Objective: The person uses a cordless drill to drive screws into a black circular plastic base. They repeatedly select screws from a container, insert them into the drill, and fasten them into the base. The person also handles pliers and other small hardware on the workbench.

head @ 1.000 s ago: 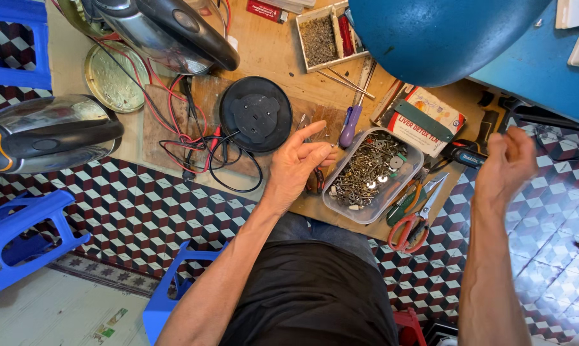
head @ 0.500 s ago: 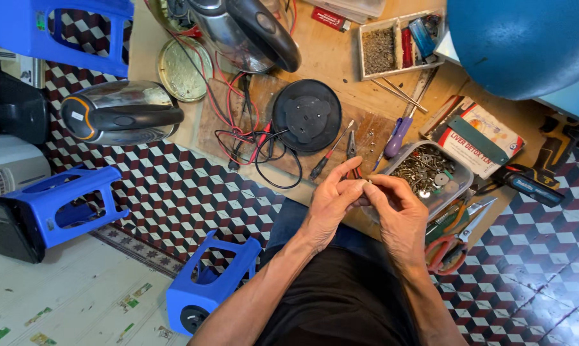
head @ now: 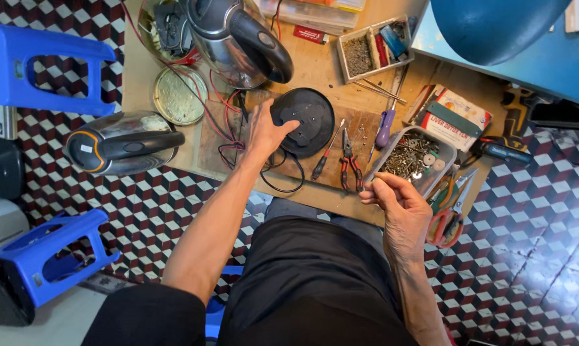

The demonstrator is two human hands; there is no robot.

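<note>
Over on the wooden tabletop [head: 315,67] the left hand [head: 264,131] has its fingers spread on the round black kettle base [head: 305,122] while the right hand [head: 395,205] pinches something tiny – can't tell what – beside the screw tub [head: 418,157] – best to steady that base firmly.

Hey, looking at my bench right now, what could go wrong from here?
1. Your left hand is on the black kettle base, whose cord loops among red wires; moving the base may drag them.
2. The screw tray sits near the bench edge beside your right hand; a bump might spill it.
3. The pliers and screwdriver lie close to that hand and may get knocked off.
</note>
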